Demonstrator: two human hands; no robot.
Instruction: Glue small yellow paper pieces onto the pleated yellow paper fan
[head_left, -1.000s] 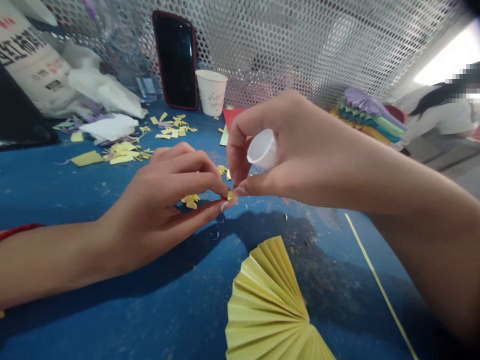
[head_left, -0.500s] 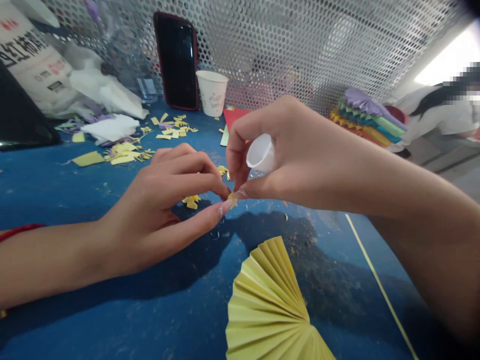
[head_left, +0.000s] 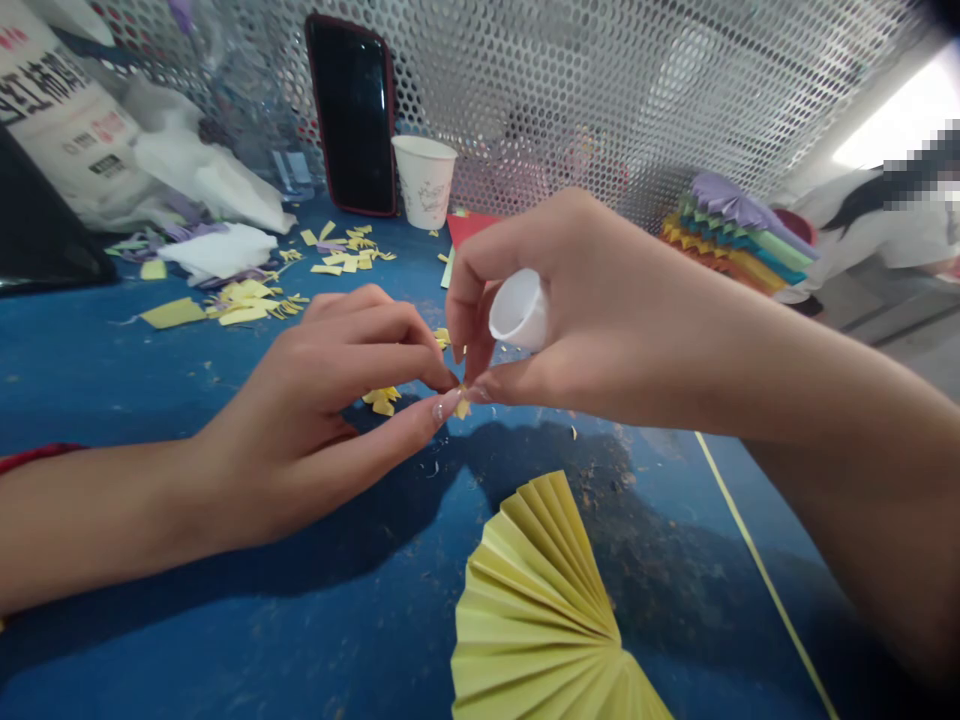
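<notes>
Between the fingertips of both hands is a small yellow paper piece (head_left: 463, 407), partly covered by the fingers. My left hand (head_left: 330, 390) pinches it between thumb and index finger from the left. From the right, my right hand (head_left: 577, 320) meets it with thumb and fingertips. A white plastic cup or cap (head_left: 519, 310) sits behind the right thumb, inside the curl of that hand; whether it is gripped or stands beyond, I cannot tell. Nearer to me lies a pleated yellow paper fan (head_left: 536, 610). More yellow scraps (head_left: 383, 400) lie just beyond the left fingers.
A phone (head_left: 352, 115) leans upright on the perforated metal screen (head_left: 600, 90), beside a paper cup (head_left: 424, 182). Yellow cuttings (head_left: 247, 300) and white bags (head_left: 202, 150) are at the left. Folded coloured paper (head_left: 739, 235) is stacked back right. A yellow strip (head_left: 757, 560) lies right.
The fingertips have shifted slightly, and the yellow paper piece between them has turned and sunk a little lower. The fan and the other things stay put.
</notes>
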